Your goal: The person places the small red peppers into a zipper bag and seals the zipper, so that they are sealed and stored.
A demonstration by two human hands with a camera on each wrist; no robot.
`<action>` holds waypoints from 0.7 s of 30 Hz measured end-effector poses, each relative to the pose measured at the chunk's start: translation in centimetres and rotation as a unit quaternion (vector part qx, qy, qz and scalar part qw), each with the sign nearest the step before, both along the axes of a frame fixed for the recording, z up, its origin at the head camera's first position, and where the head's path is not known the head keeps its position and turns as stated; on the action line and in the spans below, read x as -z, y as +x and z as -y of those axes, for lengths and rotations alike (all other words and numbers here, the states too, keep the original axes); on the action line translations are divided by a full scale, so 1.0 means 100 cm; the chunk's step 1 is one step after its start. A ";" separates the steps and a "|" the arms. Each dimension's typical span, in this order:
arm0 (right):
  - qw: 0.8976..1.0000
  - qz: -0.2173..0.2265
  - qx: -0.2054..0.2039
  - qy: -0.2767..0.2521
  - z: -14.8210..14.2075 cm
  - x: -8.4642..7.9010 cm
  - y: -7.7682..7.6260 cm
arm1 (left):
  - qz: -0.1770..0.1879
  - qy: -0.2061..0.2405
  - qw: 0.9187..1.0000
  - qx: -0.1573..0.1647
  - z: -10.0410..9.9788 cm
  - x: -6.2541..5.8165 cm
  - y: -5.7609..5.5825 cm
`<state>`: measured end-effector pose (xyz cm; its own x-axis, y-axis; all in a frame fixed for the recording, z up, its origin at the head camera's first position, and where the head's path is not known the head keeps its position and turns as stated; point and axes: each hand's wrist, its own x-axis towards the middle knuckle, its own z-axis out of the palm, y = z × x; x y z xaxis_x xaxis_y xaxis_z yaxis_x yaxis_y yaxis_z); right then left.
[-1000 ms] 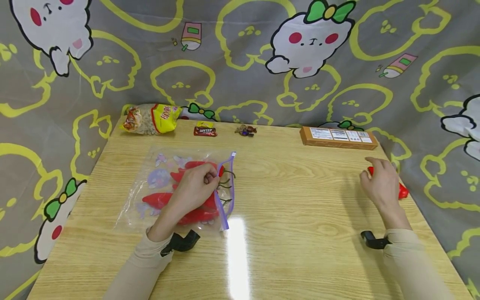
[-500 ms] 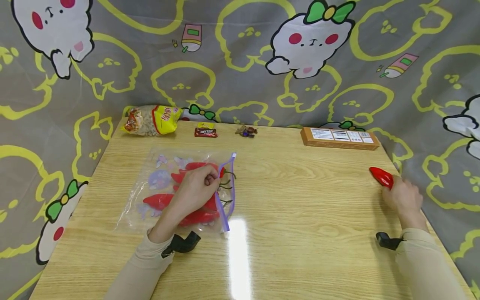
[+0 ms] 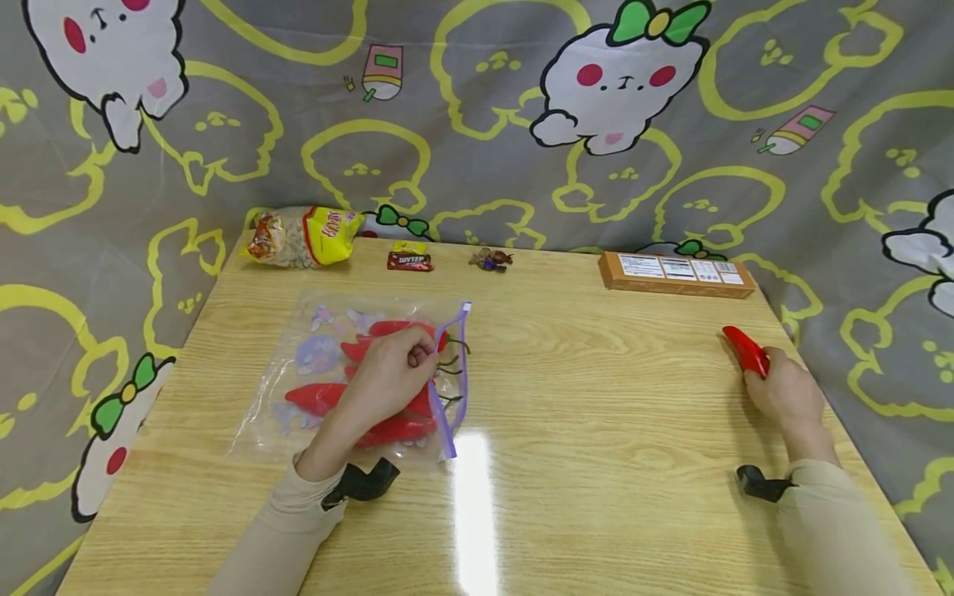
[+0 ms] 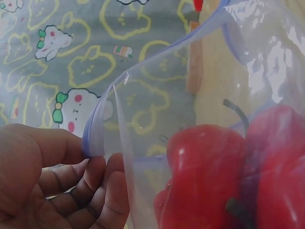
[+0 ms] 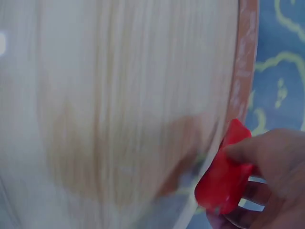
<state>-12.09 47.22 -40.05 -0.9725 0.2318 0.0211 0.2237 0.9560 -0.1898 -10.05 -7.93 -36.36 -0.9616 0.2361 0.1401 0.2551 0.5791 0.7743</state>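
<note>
A clear zip bag [image 3: 262, 412] with a purple zip edge lies at the left of the table in the head view. Several red chili peppers [image 3: 316, 398] with green stems are inside it. My left hand [image 3: 391, 368] pinches one lip of the bag's mouth, which the left wrist view shows between thumb and fingers [image 4: 97, 167], holding it raised. Far to the right, my right hand [image 3: 788, 396] grips another red chili pepper [image 3: 742, 348], its pointed end sticking out. In the right wrist view, thumb and fingers hold this pepper [image 5: 223, 183]; part of it is covered.
Along the table's back edge lie a yellow snack bag [image 3: 331, 236], a red-wrapped bar [image 3: 409, 261], some small wrapped candies [image 3: 492, 260] and a long brown box [image 3: 676, 275]. A patterned cloth [image 3: 477, 108] hangs behind and beside the table.
My right hand reached down over the chili pepper at the right, took hold of it, and has shifted slightly left with it. My left hand stays on the bag's lip.
</note>
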 end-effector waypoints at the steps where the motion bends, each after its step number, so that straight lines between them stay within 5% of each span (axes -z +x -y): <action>1: 1.000 -0.012 -0.004 -0.009 0.007 0.000 -0.001 | 0.001 -0.001 1.000 -0.001 0.000 0.000 0.000; 7: 0.990 -0.066 -0.035 -0.123 0.065 -0.014 0.001 | -0.001 0.002 1.000 -0.002 0.000 0.000 -0.001; 13: 0.961 -0.099 -0.099 -0.240 0.133 -0.032 0.008 | -0.004 0.001 1.000 -0.001 0.001 0.000 -0.001; 21: 0.924 -0.035 -0.248 -0.288 0.215 -0.043 0.025 | -0.006 -0.001 1.000 -0.002 0.000 0.000 -0.001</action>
<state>-9.56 25.74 -35.73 -0.9630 -0.2504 0.1002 -0.2476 0.6739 -0.6961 -10.12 -7.96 -36.41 -0.9610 0.2316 0.1511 0.2613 0.5816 0.7704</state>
